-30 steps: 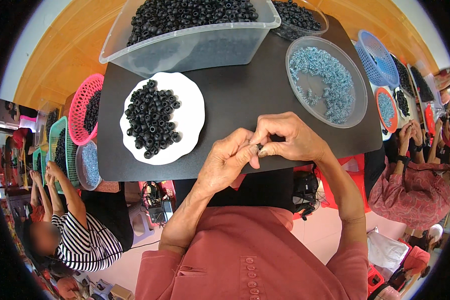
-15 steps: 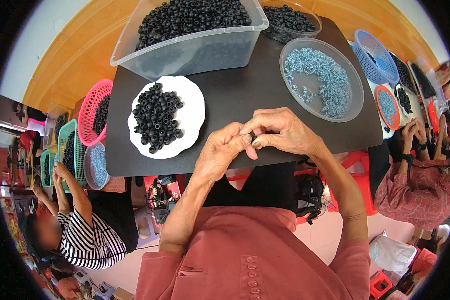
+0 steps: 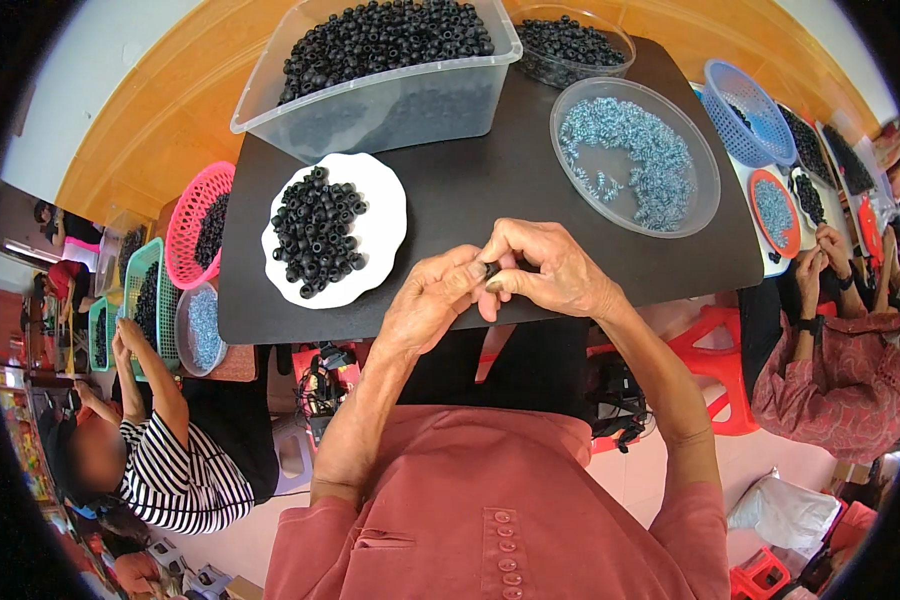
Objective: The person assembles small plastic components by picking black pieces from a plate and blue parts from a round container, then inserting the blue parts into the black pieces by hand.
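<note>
Close to the table's front edge, my hands meet at the fingertips. Thumb and fingers of my left hand [image 3: 428, 302] are closed on a small round black part [image 3: 491, 270], mostly covered by the fingers. My right hand [image 3: 552, 268] pinches at the same spot; anything else in its grip is hidden. To the left, a white scalloped plate [image 3: 385, 190] carries a heap of hollow black parts [image 3: 315, 235] of similar look. On the right, a shallow clear bowl [image 3: 712, 195] contains small bluish translucent pieces [image 3: 660, 160].
A big translucent bin [image 3: 410, 105] of black parts stands at the back of the dark table [image 3: 450, 190], beside a round clear container [image 3: 575, 75]. Pink [image 3: 182, 235] and blue [image 3: 740, 110] baskets flank the table. Other people work at both sides.
My hands have shifted slightly left, and the black part shows more between my fingertips. The view has moved a little; plate and bowls look undisturbed.
</note>
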`<state>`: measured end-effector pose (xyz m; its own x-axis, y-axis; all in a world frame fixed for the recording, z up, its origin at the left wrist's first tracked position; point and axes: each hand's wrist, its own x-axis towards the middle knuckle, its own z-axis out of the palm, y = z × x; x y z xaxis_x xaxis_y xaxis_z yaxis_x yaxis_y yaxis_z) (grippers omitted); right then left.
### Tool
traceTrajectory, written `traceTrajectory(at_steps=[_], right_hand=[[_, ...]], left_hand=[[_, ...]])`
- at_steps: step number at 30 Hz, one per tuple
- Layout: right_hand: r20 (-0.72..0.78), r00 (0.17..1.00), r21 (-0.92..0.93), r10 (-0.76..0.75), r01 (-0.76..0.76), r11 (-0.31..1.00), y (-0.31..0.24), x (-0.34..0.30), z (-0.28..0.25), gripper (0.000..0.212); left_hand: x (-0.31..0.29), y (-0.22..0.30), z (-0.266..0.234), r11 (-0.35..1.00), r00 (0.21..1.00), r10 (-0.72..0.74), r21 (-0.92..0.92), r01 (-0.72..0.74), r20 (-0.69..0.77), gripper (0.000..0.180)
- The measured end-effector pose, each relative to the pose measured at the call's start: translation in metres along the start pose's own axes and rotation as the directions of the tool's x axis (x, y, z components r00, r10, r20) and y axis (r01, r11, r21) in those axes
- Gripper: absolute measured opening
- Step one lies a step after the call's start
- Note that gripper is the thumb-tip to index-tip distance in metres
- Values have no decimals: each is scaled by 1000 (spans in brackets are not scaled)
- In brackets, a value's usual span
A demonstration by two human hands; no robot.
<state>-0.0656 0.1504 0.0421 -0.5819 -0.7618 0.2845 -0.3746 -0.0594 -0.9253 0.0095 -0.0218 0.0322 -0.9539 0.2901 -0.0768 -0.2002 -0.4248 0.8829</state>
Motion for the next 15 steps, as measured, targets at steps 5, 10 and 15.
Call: traceTrajectory(at_steps=[5,10,15], right_hand=[[14,1000,95,25,-26,995,2,0,0,15],[12,999,8,35,-35,999,-3,2,2,12],[-36,999,-60,30,-32,998,-4,0,3,9]], left_hand=[[-1,-2,-2,999,999,33,-5,-33,30,27],[0,-1,-3,998,999,-44,48,43,28,28],[4,-6,-2,999,997,39,-17,-38,70,28]])
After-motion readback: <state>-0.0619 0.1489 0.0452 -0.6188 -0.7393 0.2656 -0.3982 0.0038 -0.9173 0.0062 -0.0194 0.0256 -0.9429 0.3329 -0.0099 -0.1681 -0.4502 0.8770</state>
